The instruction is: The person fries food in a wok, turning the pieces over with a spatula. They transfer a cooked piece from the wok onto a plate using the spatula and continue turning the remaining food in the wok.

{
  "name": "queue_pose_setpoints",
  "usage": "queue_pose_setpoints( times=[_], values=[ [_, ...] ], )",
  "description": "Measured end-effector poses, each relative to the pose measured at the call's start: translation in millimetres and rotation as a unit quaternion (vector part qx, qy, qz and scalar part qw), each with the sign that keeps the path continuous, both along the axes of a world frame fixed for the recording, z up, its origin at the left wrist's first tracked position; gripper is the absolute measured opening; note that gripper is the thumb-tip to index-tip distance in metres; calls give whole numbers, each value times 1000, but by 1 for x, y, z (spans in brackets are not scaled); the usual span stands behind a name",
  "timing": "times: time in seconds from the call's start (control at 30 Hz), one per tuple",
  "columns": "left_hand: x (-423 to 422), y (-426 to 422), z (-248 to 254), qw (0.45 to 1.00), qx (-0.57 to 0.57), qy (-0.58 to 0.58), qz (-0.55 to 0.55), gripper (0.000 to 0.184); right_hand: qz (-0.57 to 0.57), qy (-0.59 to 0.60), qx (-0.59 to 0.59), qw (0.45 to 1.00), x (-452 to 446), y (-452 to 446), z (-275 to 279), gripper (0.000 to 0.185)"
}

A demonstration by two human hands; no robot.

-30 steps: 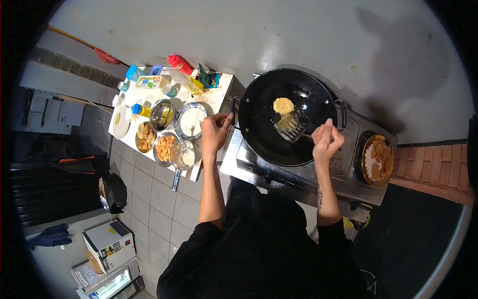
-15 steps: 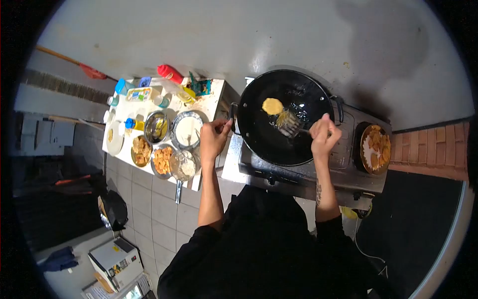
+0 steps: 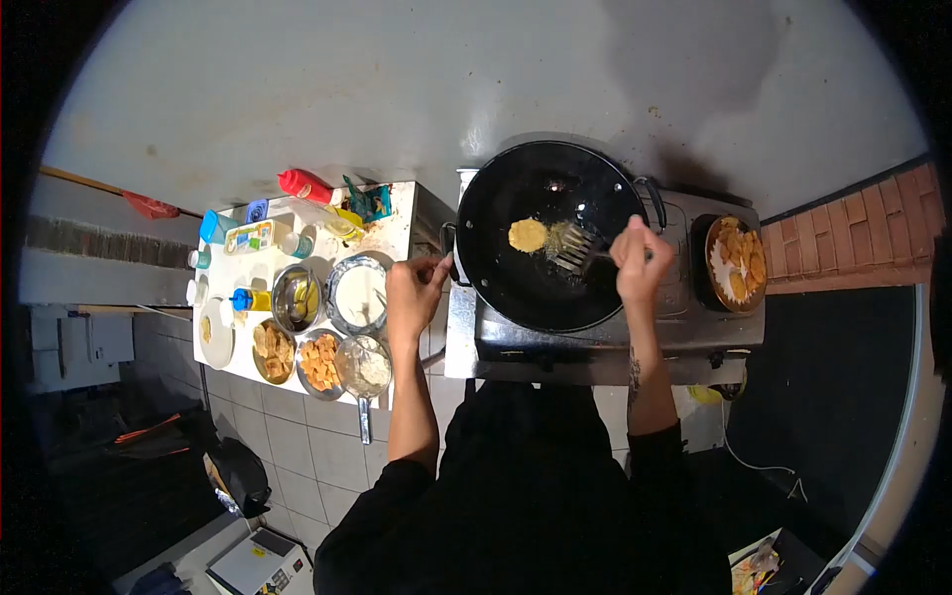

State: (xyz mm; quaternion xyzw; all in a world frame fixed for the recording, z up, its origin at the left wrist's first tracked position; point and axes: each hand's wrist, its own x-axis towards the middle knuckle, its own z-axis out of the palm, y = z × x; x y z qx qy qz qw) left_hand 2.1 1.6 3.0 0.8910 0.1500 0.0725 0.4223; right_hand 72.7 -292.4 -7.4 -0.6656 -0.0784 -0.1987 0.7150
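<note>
A large black wok (image 3: 535, 297) sits on the metal stove, with a round golden patty (image 3: 528, 235) in it. My right hand (image 3: 638, 263) is closed round the handle of a slotted spatula (image 3: 573, 248), whose head lies in the wok just right of the patty. At the wok's left side, my left hand (image 3: 416, 297) has its fingers pinched together at the loop handle (image 3: 447, 254). Whether the fingers grip that handle or something thin by it is hard to make out.
A plate of fried pieces (image 3: 736, 266) rests on the stove's right end. On the white table (image 3: 397, 213) at left stand a bowl of white batter (image 3: 359, 297), a bowl of orange chunks (image 3: 320, 363), a strainer (image 3: 364, 369), a red bottle (image 3: 304, 185) and several containers.
The whole view has turned and shifted. Within the wok, the spatula head remains beside the patty, with its slots now showing more sharply. My left hand stays by the left handle.
</note>
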Motion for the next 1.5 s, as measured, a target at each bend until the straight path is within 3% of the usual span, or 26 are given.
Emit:
queue_pose_setpoints(
  times=[0.13, 0.23, 0.33, 0.47, 0.6, 0.73, 0.83, 1.0, 1.13, 1.2, 1.37, 1.5],
  values=[
    [2, 2, 6, 1000, 18, -8, -16, 28, 71, 44, 19, 996, -3, -9, -2, 47],
    [0, 2, 3, 999, 28, -15, -16, 28, 7, 61, 23, 998, 3, -9, 3, 46],
    [0, -1, 5, 1000, 17, -11, -15, 28, 102, 43, 9, 994, 2, 0, 4, 48],
    [1, 2, -3, 999, 41, -33, -13, 29, 62, 48, 20, 997, 5, -20, -2, 46],
    [-1, -2, 8, 999, 45, 3, 8, 29, 107, 18, -21, 994, 3, -8, -5, 45],
    [-4, -3, 14, 999, 20, -2, 34, 29, 82, 44, 37, 995, 11, -25, 1, 47],
    [-3, -5, 12, 998, 41, -35, 18, 29, 81, 15, -54, 995, 11, -9, -5, 47],
    [-3, -3, 16, 999, 24, 16, 30, 30, 87, 45, 11, 995, 13, -21, 2, 47],
    [-1, -4, 18, 999, 40, 18, 23, 31, 105, 15, -26, 994, 13, -15, -5, 46],
    [1, -3, 18, 999, 35, 9, 28, 30, 80, 68, -49, 993, 14, -23, 3, 46],
    [4, -1, 9, 999, 27, -27, 20, 30, 87, 19, -80, 993, 17, -9, -5, 48],
    [4, 0, 21, 999, 50, 4, 12, 31, 62, 56, -32, 996, 15, -23, 8, 47]
  ],
)
